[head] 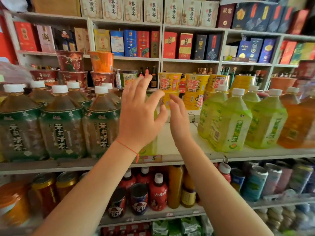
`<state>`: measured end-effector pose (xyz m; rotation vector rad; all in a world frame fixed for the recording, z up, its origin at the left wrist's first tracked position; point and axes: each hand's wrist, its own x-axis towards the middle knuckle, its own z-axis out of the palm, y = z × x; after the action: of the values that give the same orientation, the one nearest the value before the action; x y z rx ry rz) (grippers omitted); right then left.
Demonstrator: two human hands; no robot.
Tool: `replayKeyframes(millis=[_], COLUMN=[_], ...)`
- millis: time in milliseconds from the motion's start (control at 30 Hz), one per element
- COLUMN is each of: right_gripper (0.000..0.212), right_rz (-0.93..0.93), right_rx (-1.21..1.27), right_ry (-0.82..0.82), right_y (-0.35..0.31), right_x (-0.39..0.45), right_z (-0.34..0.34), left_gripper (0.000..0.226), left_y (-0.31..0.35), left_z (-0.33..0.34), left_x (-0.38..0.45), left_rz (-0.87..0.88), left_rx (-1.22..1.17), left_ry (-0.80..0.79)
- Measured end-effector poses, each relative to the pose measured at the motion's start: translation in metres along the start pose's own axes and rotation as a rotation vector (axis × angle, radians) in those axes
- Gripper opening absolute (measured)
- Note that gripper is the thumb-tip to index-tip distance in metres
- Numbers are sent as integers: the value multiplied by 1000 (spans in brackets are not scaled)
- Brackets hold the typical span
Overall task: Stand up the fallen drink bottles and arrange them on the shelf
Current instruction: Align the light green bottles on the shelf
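On the shelf [187, 150] behind my left grip [139, 116], a green tea bottle [148, 147] stands mostly hidden. Both grips are spread apart, holding nothing; right grip [179, 120] hovers just beside it.

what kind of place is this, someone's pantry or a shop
Most likely a small grocery shop, not a pantry. Rows of identical tea bottles stand on a shelf with a price tag on its edge, stacked instant noodle cups sit behind, and boxed liquor fills the upper shelves.
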<state>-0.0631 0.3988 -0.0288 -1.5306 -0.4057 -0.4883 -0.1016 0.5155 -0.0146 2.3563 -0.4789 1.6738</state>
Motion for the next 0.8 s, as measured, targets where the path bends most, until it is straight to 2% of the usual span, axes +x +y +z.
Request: replayKeyframes(millis=[67,133,200,233,300,367,433,467,567,667,733,800], right_gripper=[38,38,41,43,44,42,45,48,75,92,88,70], right_rz=[-287,-519,-557,-468,-154,179,384,418,485,530,537,539], right_rx=[-162,-333,-433,-434,-360,-158,93,160,271,347,355,344], right_ry=[190,415,545,538,374,180,41,-4,-116,-110,-122,-149], right_y=[-9,-12,-11,-9,-7,5,21,34,66,110,110,81], right_x=[1,8,19,25,35,49,57,62,69,90,94,80], right_z=[-34,-75,-121,-141,-174,-205,-221,-225,-228,-227,-227,-224], left_gripper=[33,42,55,61,69,72,70,68,62,58,57,56], left_y=[24,52,83,96,120,149,170,176,185,189,191,191], left_z=[11,28,52,63,84,107,124,132,150,155,154,152], left_x=[6,8,13,15,22,33,45,49,58,57,56,56], left_rz=[36,40,42,40,25,13,-6,-36,-169,-186,-189,-195], left_rx=[-80,-146,-180,-185,-195,-186,-189,-222,-299,-242,-226,-217], left_ry=[44,15,-65,-111,-191,-254,-307,-334,-353,-310,-289,-270])
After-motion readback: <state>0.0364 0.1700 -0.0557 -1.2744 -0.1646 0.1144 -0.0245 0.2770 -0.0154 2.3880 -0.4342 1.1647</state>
